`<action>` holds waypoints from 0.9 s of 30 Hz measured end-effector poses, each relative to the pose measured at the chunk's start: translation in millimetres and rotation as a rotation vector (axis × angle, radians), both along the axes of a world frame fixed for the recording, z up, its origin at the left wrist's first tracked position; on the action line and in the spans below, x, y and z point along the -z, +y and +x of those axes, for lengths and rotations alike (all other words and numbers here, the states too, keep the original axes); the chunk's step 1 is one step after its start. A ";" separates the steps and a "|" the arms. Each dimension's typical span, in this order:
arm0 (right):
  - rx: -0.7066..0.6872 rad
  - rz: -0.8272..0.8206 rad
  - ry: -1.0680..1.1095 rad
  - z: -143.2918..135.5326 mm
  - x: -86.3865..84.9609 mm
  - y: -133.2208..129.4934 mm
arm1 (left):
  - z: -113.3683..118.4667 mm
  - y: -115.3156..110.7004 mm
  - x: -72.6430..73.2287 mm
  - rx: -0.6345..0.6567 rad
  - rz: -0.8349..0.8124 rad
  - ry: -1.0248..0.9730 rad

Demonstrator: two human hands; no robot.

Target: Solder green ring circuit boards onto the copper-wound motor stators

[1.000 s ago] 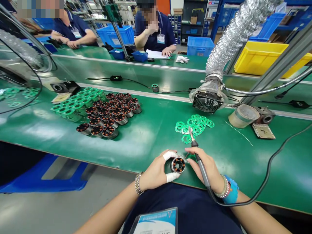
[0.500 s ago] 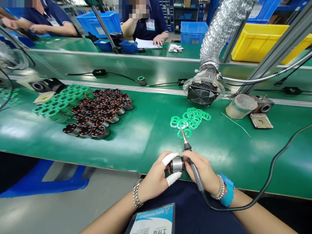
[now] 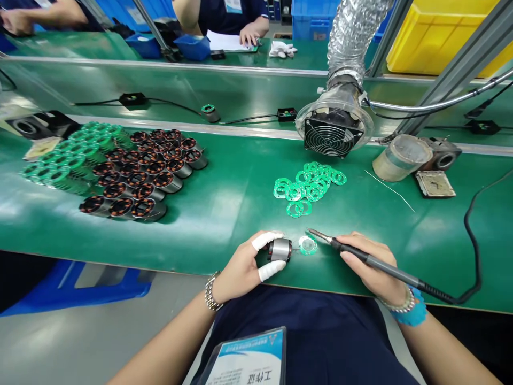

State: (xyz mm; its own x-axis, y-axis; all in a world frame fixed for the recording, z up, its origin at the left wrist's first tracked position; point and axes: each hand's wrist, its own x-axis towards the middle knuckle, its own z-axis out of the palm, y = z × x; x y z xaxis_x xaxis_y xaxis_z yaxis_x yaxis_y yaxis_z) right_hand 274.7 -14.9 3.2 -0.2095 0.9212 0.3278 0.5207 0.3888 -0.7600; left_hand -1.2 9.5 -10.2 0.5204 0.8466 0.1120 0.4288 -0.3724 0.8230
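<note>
In right hand [image 3: 374, 267], slanted soldering iron [image 3: 359, 255] points left.

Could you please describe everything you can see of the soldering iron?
The soldering iron is slim, with a bare metal tip, a black collar and a dark grey handle that looks like plastic. The right hand grips it at a slant over the green bench, tip pointing left. The tip is beside a loose green ring; whether they touch is unclear. A black cord runs from the handle's rear.

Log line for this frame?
left hand: grips metal cylinder | right hand: holds soldering iron | tip: above green ring | loose green rings: beyond
</note>
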 end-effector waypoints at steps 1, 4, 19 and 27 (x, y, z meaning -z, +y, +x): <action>0.003 -0.028 0.004 0.3 -0.5 0.4 | 1.8 1.5 0.7 -0.007 -0.003 -0.010; -0.030 -0.096 0.021 -0.2 -1.5 2.6 | 5.9 5.9 3.1 -0.017 -0.023 -0.036; -0.151 -0.158 0.004 -2.6 0.2 6.2 | 7.9 9.1 6.9 -0.026 -0.034 -0.054; -0.154 -0.184 -0.030 -1.2 0.6 6.6 | 7.7 8.6 6.5 -0.030 -0.025 -0.056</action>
